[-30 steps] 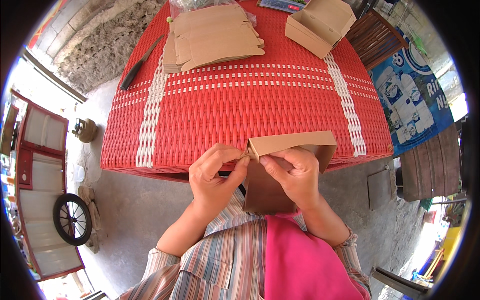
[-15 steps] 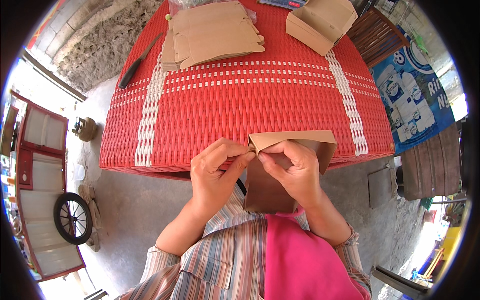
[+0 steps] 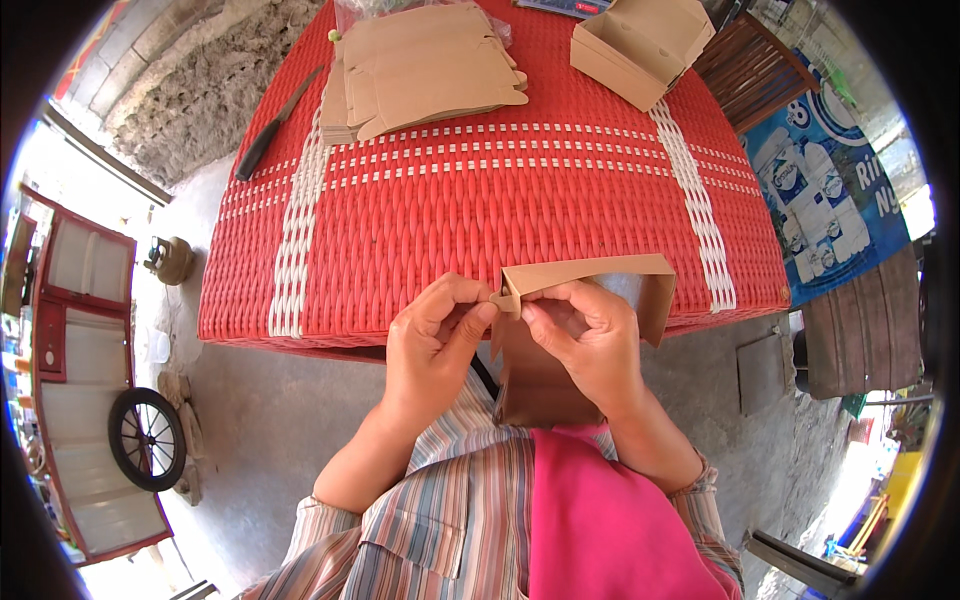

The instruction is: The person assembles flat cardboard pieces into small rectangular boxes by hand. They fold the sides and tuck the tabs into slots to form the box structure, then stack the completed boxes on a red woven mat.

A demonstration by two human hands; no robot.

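Observation:
A brown cardboard box [image 3: 545, 385], partly folded, is held at the near edge of the red woven table [image 3: 480, 215]. My left hand [image 3: 437, 335] pinches a small tab at the box's left corner between thumb and fingertips. My right hand [image 3: 590, 335] grips the cardboard just right of that corner, its thumb close to the tab. One long side strip of the box runs along the far side, above my right hand. The lower panel hangs toward my lap, and my right hand hides part of the inside.
A stack of flat cardboard box blanks [image 3: 430, 70] lies at the far left of the table, with a black-handled knife [image 3: 262, 145] beside it. An open folded box [image 3: 625, 65] stands at the far right. A wooden chair [image 3: 755, 70] is beyond the table's right edge.
My left fingertips have drawn slightly left from my right ones, and the tab now shows between them. The box has shifted a little to the right.

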